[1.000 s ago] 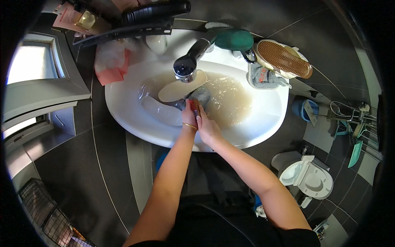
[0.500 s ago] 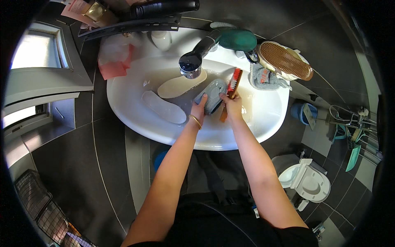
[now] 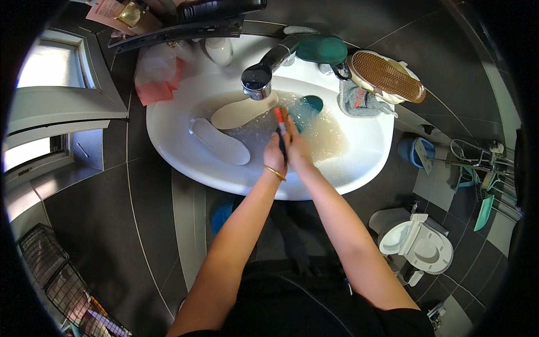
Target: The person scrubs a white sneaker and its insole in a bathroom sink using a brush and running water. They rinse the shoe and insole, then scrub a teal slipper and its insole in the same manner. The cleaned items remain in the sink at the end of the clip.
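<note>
A white basin (image 3: 168, 143) with cloudy water lies under my hands. My left hand (image 3: 274, 151) is closed on a shoe insole, seen nearly edge-on as a dark strip (image 3: 283, 145); its grey face is turned out of sight. Close against it, my right hand (image 3: 297, 149) grips a scrubbing brush (image 3: 279, 116) with red on its head; most of its handle is hidden. Beyond my fingers a rounded teal shape (image 3: 312, 103) shows in the water; whether it belongs to the insole I cannot tell. Two pale insoles lie to the left, one cream (image 3: 238, 114), one white (image 3: 222, 144).
The chrome faucet (image 3: 261, 78) juts over the basin. A shoe with a brown sole (image 3: 387, 76) and a grey cloth (image 3: 359, 101) rest on the right rim. A green oval object (image 3: 321, 49) and white bottle (image 3: 219, 50) stand behind. A toilet (image 3: 424, 250) is at lower right.
Both hands have come together. The brush has moved left against the insole, which has turned so its grey face no longer shows. The teal shape has come into sight, and the water is splashing.
</note>
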Demonstrator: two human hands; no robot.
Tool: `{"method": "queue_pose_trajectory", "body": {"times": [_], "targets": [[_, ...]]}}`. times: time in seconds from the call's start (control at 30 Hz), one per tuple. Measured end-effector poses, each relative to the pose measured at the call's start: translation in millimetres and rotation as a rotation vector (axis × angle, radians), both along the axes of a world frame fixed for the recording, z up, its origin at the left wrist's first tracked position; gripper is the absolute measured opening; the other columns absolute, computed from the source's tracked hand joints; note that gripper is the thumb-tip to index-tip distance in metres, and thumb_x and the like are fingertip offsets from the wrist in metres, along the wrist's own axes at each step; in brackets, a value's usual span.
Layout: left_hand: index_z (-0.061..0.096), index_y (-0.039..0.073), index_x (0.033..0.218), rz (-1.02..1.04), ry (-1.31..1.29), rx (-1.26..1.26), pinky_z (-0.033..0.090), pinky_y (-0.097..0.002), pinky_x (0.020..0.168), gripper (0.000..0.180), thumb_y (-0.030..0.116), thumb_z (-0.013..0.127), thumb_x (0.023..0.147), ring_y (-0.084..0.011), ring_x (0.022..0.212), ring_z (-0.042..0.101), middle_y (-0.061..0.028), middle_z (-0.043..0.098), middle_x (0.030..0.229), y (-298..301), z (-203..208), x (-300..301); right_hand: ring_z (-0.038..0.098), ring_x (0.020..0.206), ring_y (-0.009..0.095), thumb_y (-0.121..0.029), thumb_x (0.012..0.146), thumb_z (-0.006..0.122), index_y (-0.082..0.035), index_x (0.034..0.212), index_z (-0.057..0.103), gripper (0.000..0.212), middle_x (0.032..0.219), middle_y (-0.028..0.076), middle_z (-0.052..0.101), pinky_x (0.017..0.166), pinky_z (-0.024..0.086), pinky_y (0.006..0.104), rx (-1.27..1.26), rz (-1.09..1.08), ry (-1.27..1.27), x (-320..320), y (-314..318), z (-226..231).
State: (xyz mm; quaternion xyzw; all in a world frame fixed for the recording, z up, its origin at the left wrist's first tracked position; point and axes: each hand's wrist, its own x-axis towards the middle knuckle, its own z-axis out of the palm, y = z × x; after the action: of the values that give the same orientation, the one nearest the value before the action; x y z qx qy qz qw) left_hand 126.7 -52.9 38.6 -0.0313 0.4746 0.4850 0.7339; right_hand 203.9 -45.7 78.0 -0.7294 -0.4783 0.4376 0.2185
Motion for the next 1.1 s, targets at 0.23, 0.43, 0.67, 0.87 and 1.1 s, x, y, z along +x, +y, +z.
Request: {"method": "queue_pose_trajectory", "body": {"times": [0.23, 0.43, 0.67, 0.87, 1.1], "targets": [[0.059, 0.001, 0.109, 0.076, -0.022, -0.072, 0.046, -0.0349, 0.086, 0.036, 0.031, 0.042, 0.099, -0.0224, 0.094, 0.059, -0.0095, 0.064, 0.101, -15.4, -20.3, 9.5, 0.062, 0.080, 0.047, -0.040, 0.099, 0.032, -0.023, 0.145, 0.031, 0.049, 0.092, 0.030, 0.064, 0.073, 0.048, 0.0550, -0.313, 0.131, -0.310, 1.8, 6.8, 26.7], [0.059, 0.001, 0.111, -0.060, 0.152, -0.086, 0.047, -0.0342, 0.079, 0.037, 0.032, 0.041, 0.099, -0.0209, 0.082, 0.058, -0.0087, 0.063, 0.097, 13.2, -39.8, -15.7, 0.063, 0.070, 0.044, -0.041, 0.098, 0.031, -0.019, 0.145, 0.029, 0.052, 0.086, 0.028, 0.065, 0.066, 0.050, 0.0537, -0.111, 0.232, -0.322, -15.5, -42.5, 9.4], [0.061, 0.003, 0.110, -0.600, 0.769, 0.020, 0.046, -0.0311, 0.080, 0.039, 0.036, 0.042, 0.099, -0.0208, 0.090, 0.058, -0.0086, 0.064, 0.102, 4.0, -40.3, -21.4, 0.063, 0.071, 0.045, -0.038, 0.098, 0.034, -0.015, 0.144, 0.032, 0.051, 0.080, 0.030, 0.063, 0.065, 0.051, 0.0517, -0.203, 0.220, -0.327, -15.4, -10.8, 21.7], [0.062, 0.003, 0.094, -0.084, 0.134, 0.070, 0.048, -0.0321, 0.077, 0.032, 0.031, 0.048, 0.098, -0.0175, 0.080, 0.058, -0.0064, 0.063, 0.088, -9.8, -13.1, -10.2, 0.059, 0.099, 0.045, -0.035, 0.099, 0.032, -0.018, 0.144, 0.032, 0.048, 0.107, 0.031, 0.060, 0.088, 0.045, 0.0510, -0.358, 0.169, -0.226, 6.9, 19.3, 19.7], [0.064, -0.005, 0.102, -0.600, 0.146, 0.006, 0.051, -0.0289, 0.073, 0.040, 0.033, 0.063, 0.090, -0.0170, 0.076, 0.063, -0.0091, 0.067, 0.092, 32.7, 16.4, -78.4, 0.056, 0.060, 0.017, -0.008, 0.085, 0.057, -0.007, 0.138, 0.039, 0.056, 0.080, 0.010, 0.061, 0.052, 0.044, 0.0283, -0.275, 0.136, 0.402, 66.1, 43.5, 20.4]]}}
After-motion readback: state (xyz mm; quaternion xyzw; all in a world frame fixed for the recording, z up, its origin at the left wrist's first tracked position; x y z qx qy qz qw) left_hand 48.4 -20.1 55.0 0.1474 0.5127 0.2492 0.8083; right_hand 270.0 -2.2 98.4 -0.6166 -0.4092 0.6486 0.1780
